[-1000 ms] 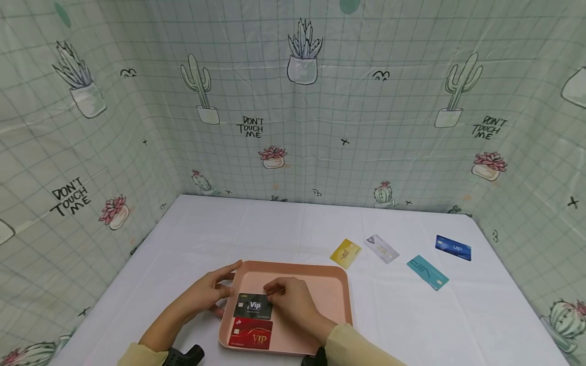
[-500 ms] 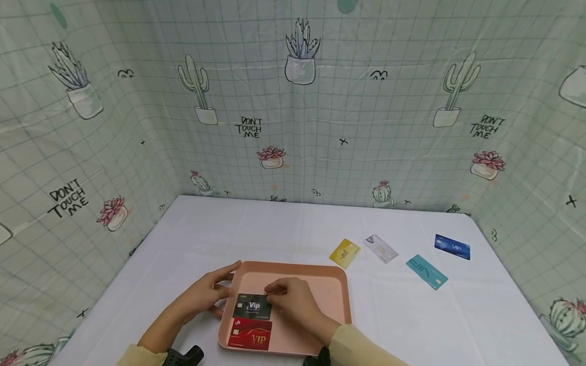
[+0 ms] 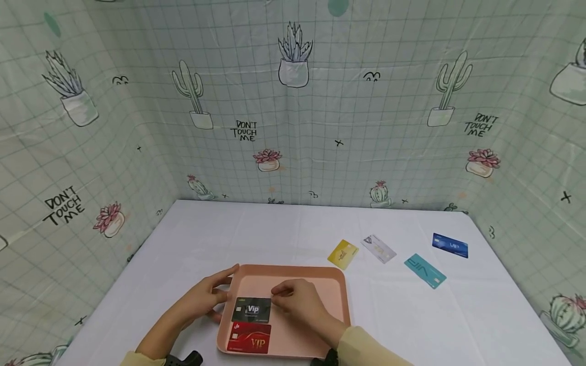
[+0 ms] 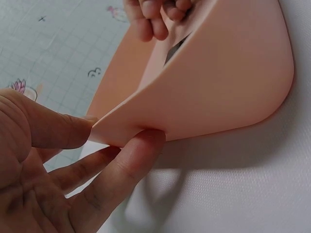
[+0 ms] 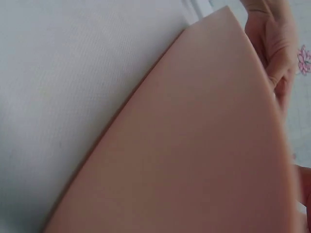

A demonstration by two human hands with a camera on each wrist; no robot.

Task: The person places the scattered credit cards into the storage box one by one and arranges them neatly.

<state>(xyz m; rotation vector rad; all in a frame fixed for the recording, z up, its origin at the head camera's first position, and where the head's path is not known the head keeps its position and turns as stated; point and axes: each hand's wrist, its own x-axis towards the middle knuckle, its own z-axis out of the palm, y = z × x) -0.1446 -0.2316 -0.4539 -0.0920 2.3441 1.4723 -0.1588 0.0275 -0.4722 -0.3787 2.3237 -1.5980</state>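
In the head view my left hand (image 3: 201, 300) holds the left wall of a pink tray (image 3: 316, 272) near its far corner. Its fingers spread round that corner, one at the rim and others low on the wall, as the left wrist view shows. Inside the tray lie a black VIP card (image 3: 252, 310) and, nearer to me, a red VIP card (image 3: 249, 338), one above the other along the left side. My right hand (image 3: 304, 305) hovers over the tray at the black card's right edge, its fingers loosely bent with nothing held. In the right wrist view the tray's wall (image 5: 184, 121) fills the middle.
Beyond the tray, to the right, lie a yellow card (image 3: 343, 254), a silver-white card (image 3: 378, 248), a teal card (image 3: 425, 271) and a blue card (image 3: 450, 245) on the white tabletop (image 3: 256, 234). A cactus-print curtain (image 3: 293, 127) surrounds the table's back and sides.
My right hand has shifted slightly right, off the black card's edge, and the card stays in the tray. The left hand keeps its place at the tray. The head view has shifted a little.
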